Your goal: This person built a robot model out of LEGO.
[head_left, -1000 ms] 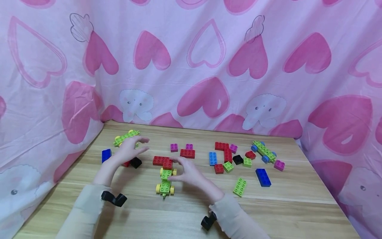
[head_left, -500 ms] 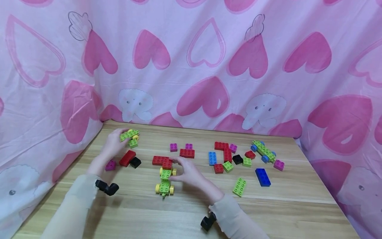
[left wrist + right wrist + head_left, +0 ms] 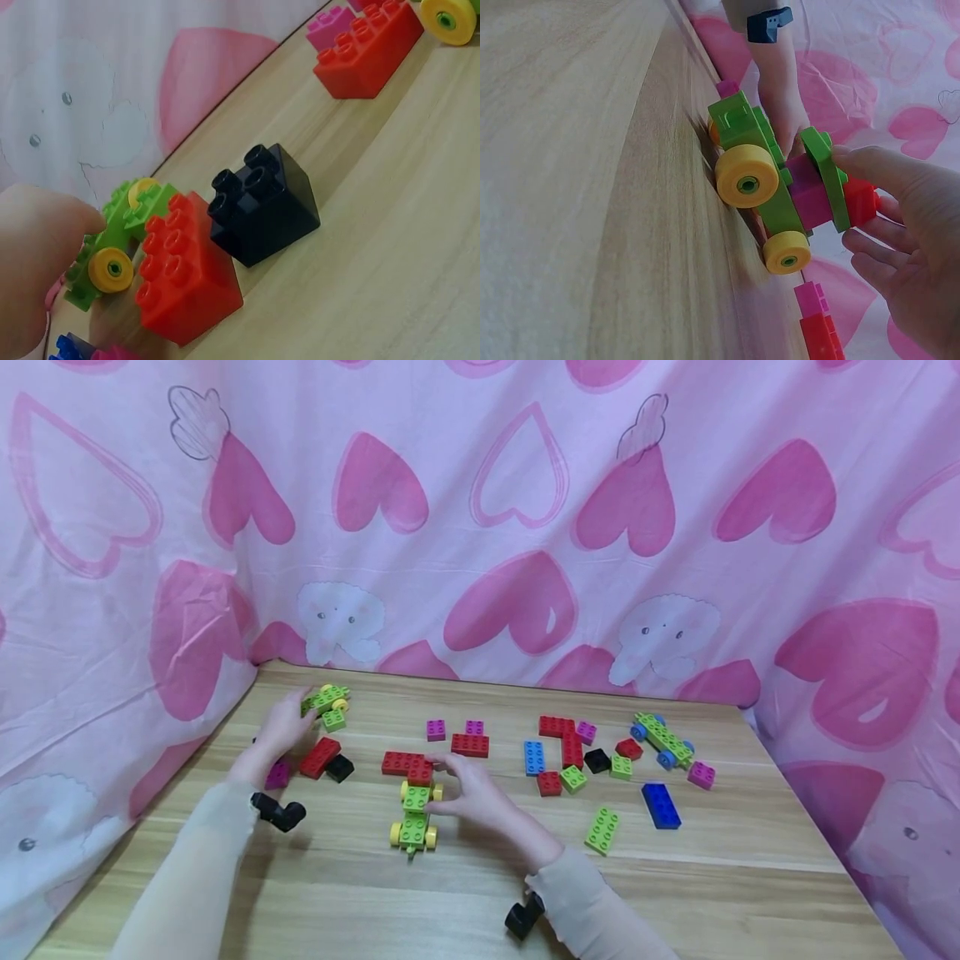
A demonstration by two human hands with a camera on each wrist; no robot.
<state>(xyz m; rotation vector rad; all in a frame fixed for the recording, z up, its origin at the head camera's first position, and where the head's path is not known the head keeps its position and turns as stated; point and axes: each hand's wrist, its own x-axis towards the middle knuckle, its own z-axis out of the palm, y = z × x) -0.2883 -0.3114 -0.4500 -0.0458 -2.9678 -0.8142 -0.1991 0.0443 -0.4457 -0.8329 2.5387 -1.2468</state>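
Note:
My left hand (image 3: 282,728) reaches to the back left and grips the near end of a lime-green wheeled toy base (image 3: 327,697) with yellow wheels. In the left wrist view, the thumb (image 3: 45,255) lies against its side; the other fingers are mostly hidden. My right hand (image 3: 474,792) holds the upper bricks of a toy car (image 3: 415,831) between thumb and fingers. That car has a green base, yellow wheels (image 3: 747,177), a magenta brick (image 3: 810,191), a green piece (image 3: 826,178) and red bricks (image 3: 405,763) on top.
Near the left hand lie a small green brick (image 3: 333,720), a red brick (image 3: 320,757), a black brick (image 3: 341,768) and a magenta brick (image 3: 277,774). Several loose bricks and a blue-wheeled green base (image 3: 663,740) lie on the right. A pink curtain (image 3: 480,527) surrounds the table.
My left hand has moved left and back from above the red and black bricks to the yellow-wheeled base. The right hand and its toy car stay in place.

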